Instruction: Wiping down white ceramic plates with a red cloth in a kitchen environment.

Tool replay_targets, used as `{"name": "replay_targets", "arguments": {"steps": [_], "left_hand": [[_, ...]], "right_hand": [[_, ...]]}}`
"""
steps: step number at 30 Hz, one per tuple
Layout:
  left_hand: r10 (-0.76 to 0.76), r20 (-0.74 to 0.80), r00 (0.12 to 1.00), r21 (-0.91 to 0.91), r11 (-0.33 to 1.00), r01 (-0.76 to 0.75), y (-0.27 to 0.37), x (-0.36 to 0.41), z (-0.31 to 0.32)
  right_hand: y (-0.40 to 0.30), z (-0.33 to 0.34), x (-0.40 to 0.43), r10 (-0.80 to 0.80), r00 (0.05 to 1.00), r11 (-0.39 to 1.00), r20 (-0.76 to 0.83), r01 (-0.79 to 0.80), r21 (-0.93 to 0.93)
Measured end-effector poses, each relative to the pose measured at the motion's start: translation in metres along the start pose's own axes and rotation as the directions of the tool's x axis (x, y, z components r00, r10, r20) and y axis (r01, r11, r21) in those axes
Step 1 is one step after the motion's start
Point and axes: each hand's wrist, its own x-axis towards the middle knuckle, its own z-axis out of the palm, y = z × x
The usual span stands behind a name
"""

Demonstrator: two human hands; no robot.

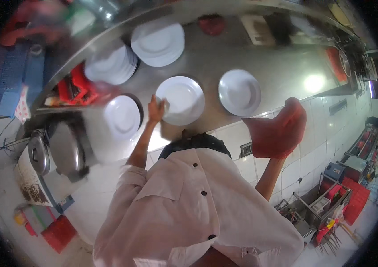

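At the left rim of a white plate (184, 100), my left hand (157, 109) grips the edge between thumb and fingers. A red cloth (269, 137) covers most of my right hand (290, 116), which holds it off the counter's near edge; the fingers are hidden in its folds. Between the two hands, a white oval-looking plate (240, 92) lies on the steel counter (205, 55). Another white plate (122, 116) sits left of my left hand. Two stacks of white plates stand farther back, one at the left (111, 65) and one beside it (158, 43).
Red plastic items (78, 86) lie beyond the counter's left part. A dark red object (211, 25) is near the back edge. Large metal lids (38, 155) are at the left. Metal racks (329, 200) with containers stand along the right, beyond a white tiled surface (294, 160).
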Motion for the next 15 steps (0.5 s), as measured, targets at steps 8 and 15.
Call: {"name": "replay_targets", "arguments": {"steps": [8,15], "left_hand": [[-0.2,-0.088,0.976,-0.388,0.909,0.151,0.021,-0.009,-0.002],[-0.03,-0.406,0.913,-0.146,0.989,-0.033,0.032,-0.019,0.014]], "right_hand": [[-0.005,0.007,0.001,0.028,0.999,0.998,0.036,-0.03,0.063],[-0.011,0.014,0.003,0.161,0.987,0.916,0.005,-0.152,0.372]]}}
